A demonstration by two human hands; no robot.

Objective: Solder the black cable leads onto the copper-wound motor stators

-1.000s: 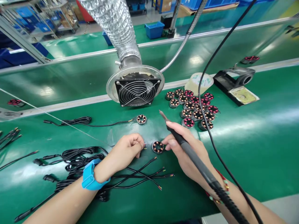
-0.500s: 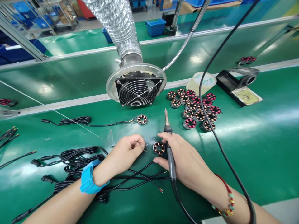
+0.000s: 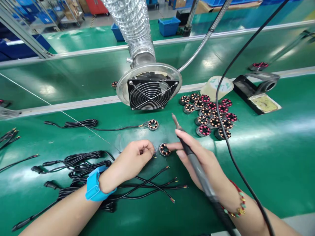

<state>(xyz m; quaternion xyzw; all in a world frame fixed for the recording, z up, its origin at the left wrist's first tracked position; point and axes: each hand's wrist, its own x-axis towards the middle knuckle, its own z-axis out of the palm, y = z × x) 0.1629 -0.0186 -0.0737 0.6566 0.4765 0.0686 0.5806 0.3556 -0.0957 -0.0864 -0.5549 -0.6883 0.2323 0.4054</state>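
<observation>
A small round motor stator (image 3: 164, 149) with copper windings lies on the green mat (image 3: 258, 157). My left hand (image 3: 134, 159), with a blue wrist strap, pinches the stripped end of a thin black cable (image 3: 150, 173) just left of the stator. My right hand (image 3: 200, 159) grips a black soldering iron (image 3: 190, 157) whose tip points up and away, and its forefinger touches the stator's right side.
A fume extractor fan (image 3: 150, 93) on a foil duct stands behind. Several more stators (image 3: 211, 114) cluster at the right, near a soldering iron stand (image 3: 258, 91). One wired stator (image 3: 153, 124) lies further back. Black cables (image 3: 73, 164) are piled at the left.
My right hand turned the soldering iron from upright across the palm to slanting back along the forearm. Its forefinger now rests on the stator. The left hand kept its pinch.
</observation>
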